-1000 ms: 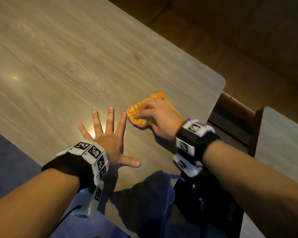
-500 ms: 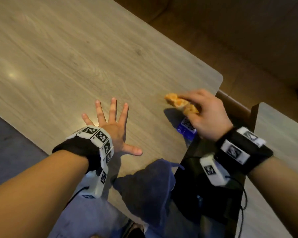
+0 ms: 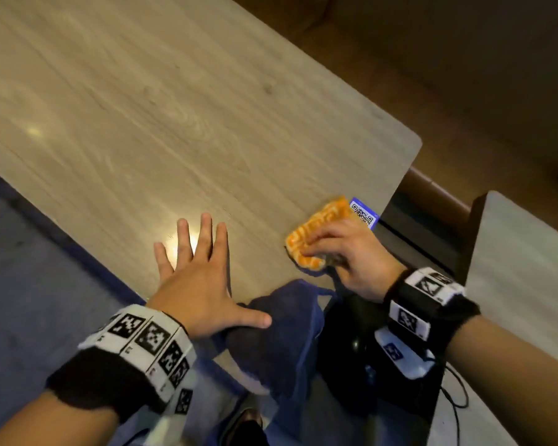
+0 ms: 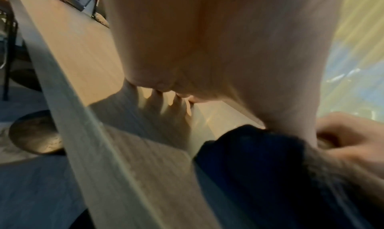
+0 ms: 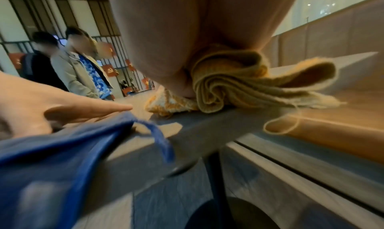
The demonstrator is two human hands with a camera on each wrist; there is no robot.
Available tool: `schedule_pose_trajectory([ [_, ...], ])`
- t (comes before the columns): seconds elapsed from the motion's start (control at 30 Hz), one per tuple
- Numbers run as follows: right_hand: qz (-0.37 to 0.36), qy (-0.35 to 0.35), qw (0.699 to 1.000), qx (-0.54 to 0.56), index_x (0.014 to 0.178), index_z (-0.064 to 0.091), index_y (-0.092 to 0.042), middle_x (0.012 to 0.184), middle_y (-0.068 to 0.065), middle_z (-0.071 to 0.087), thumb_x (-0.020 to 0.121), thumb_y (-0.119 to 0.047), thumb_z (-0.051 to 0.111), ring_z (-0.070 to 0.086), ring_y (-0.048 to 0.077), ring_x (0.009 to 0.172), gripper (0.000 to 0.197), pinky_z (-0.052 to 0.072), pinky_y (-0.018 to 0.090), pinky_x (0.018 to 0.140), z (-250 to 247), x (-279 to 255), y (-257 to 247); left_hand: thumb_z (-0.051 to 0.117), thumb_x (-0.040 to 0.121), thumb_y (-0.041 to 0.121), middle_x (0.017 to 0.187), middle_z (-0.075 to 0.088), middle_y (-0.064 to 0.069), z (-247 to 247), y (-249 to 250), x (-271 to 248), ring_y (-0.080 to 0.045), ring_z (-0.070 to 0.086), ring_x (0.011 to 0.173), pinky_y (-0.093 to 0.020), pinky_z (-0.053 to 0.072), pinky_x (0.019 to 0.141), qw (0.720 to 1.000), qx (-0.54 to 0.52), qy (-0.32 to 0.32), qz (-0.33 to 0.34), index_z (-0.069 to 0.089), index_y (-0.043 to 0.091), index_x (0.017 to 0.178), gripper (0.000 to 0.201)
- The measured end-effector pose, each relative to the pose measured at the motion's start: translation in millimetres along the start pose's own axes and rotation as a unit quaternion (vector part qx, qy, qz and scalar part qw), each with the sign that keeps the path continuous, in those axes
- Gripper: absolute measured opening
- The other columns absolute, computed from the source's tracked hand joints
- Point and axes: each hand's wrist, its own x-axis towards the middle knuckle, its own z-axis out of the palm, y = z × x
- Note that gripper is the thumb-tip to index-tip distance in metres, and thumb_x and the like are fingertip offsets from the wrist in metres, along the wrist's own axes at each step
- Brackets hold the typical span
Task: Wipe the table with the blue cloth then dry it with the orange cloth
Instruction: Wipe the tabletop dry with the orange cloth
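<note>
Right hand (image 3: pixel 351 255) was down on the orange cloth (image 3: pixel 316 233), fingers curled over it and gripping it against the table (image 3: pixel 174 107) near the right corner of the near edge; the right wrist view showed the orange cloth (image 5: pixel 226 84) bunched and folded under the palm, a loose flap sticking out to the right and a thin thread loop lying on the tabletop just beside it. Cloth sat touching a small blue QR sticker (image 3: pixel 363 214) at the table's edge. Left hand (image 3: pixel 200 284) lay flat on the table, palm down, fingers straight and spread, holding nothing; the left wrist view confirmed straight fingers (image 4: pixel 166 104) pressed to the wood. Its thumb stuck out to the right and rested on top of the blue cloth (image 3: pixel 281 336), which was draped over the near table edge between the two wrists, most of it hanging below the tabletop. Blue cloth (image 5: pixel 51 158) also filled the lower left of the right wrist view, a hanging loop at its corner. Orange and blue cloths were near each other, contact not resolvable. Second wood-look tabletop (image 3: pixel 525 268) to the right, a gap between them. Two blurred people (image 5: pixel 68 63) stood in the background of the right wrist view
</note>
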Motion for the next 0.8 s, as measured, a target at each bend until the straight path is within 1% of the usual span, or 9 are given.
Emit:
schedule_pose_trajectory([
  [0.13, 0.063, -0.013, 0.998, 0.024, 0.102, 0.072, -0.028, 0.111, -0.011, 0.062, 0.068, 0.005, 0.061, 0.053, 0.011, 0.108, 0.049, 0.047, 0.04, 0.094, -2.1, -74.6, 7.2, 0.047, 0.034, 0.105, 0.149, -0.051, -0.002, 1.1, 1.2, 0.6, -0.033, -0.049, 0.134, -0.066, -0.017, 0.114, 1.0, 0.0, -0.006, 0.002, -0.036, 0.018, 0.149, 0.167],
  [0.2, 0.09, 0.035, 0.995, 0.031, 0.099, 0.072, -0.029, 0.106, -0.012, 0.063, 0.068, 0.0, 0.058, 0.053, 0.009, 0.104, 0.045, 0.049, 0.042, 0.09, -4.5, -91.2, 5.6, 0.048, 0.034, 0.105, 0.149, -0.051, -0.002, 2.5, 0.7, 0.7, -0.034, -0.05, 0.134, -0.066, -0.018, 0.113, 1.0, 0.003, -0.006, 0.004, -0.037, 0.018, 0.149, 0.167],
  [0.27, 0.091, 0.15, 0.984, 0.018, 0.101, 0.072, -0.024, 0.104, -0.007, 0.065, 0.066, -0.001, 0.054, 0.055, 0.015, 0.099, 0.046, 0.047, 0.043, 0.089, -12.5, -71.1, -3.0, 0.05, 0.035, 0.104, 0.149, -0.051, -0.003, 3.8, 0.5, 1.9, -0.034, -0.05, 0.134, -0.066, -0.019, 0.112, 1.0, 0.006, -0.005, 0.003, -0.037, 0.018, 0.148, 0.167],
  [0.33, 0.073, 0.203, 0.976, 0.002, 0.112, 0.069, -0.017, 0.109, 0.002, 0.065, 0.069, -0.001, 0.053, 0.054, 0.023, 0.1, 0.048, 0.041, 0.036, 0.094, -21.6, -16.8, -24.8, 0.05, 0.034, 0.104, 0.151, -0.049, -0.003, 3.9, 1.4, 2.7, -0.034, -0.048, 0.135, -0.066, -0.017, 0.112, 1.0, 0.01, -0.002, 0.003, -0.036, 0.018, 0.149, 0.168],
  [0.4, 0.02, 0.126, 0.992, 0.006, 0.12, 0.064, -0.013, 0.116, 0.008, 0.063, 0.072, -0.002, 0.054, 0.052, 0.028, 0.108, 0.05, 0.034, 0.03, 0.096, -18.7, 52.2, -48.7, 0.052, 0.034, 0.104, 0.154, -0.046, -0.002, 3.2, 0.7, 2.9, -0.034, -0.045, 0.138, -0.066, -0.015, 0.113, 1.0, 0.01, 0.004, 0.001, -0.033, 0.018, 0.15, 0.168],
  [0.5, -0.024, -0.051, 0.995, -0.078, 0.123, 0.061, -0.024, 0.124, 0.003, 0.057, 0.075, -0.006, 0.065, 0.049, 0.028, 0.118, 0.051, 0.038, 0.041, 0.098, 10.2, 108.1, -66.2, 0.056, 0.035, 0.102, 0.155, -0.044, -0.001, 0.3, 1.5, 2.2, -0.033, -0.042, 0.14, -0.066, -0.013, 0.114, 1.0, 0.006, 0.0, -0.001, -0.032, 0.019, 0.151, 0.168],
  [0.63, -0.013, -0.007, 1.0, -0.012, 0.114, 0.069, -0.019, 0.117, 0.004, 0.062, 0.068, 0.004, 0.066, 0.054, 0.029, 0.111, 0.051, 0.036, 0.031, 0.098, 7.3, 47.1, -41.5, 0.056, 0.038, 0.101, 0.154, -0.045, -0.003, -2.8, 1.3, 1.2, -0.035, -0.042, 0.14, -0.066, -0.014, 0.113, 1.0, 0.014, -0.011, -0.008, -0.032, 0.018, 0.151, 0.166],
  [0.73, 0.064, 0.023, 0.998, 0.003, 0.11, 0.071, -0.02, 0.117, 0.001, 0.062, 0.065, 0.011, 0.061, 0.051, 0.02, 0.113, 0.056, 0.038, 0.034, 0.101, -4.2, -20.5, -25.2, 0.054, 0.038, 0.102, 0.153, -0.046, -0.005, -4.0, 3.1, -1.0, -0.036, -0.043, 0.139, -0.067, -0.015, 0.113, 1.0, 0.014, -0.009, -0.005, -0.032, 0.016, 0.151, 0.166],
  [0.8, 0.117, 0.003, 0.993, 0.006, 0.109, 0.071, -0.021, 0.117, 0.0, 0.063, 0.069, 0.011, 0.059, 0.049, 0.014, 0.113, 0.053, 0.038, 0.032, 0.103, -4.0, -56.9, -21.0, 0.053, 0.039, 0.103, 0.154, -0.045, -0.006, -5.7, 4.4, -2.7, -0.037, -0.042, 0.139, -0.068, -0.013, 0.114, 1.0, 0.019, -0.01, -0.008, -0.032, 0.015, 0.151, 0.165],
])
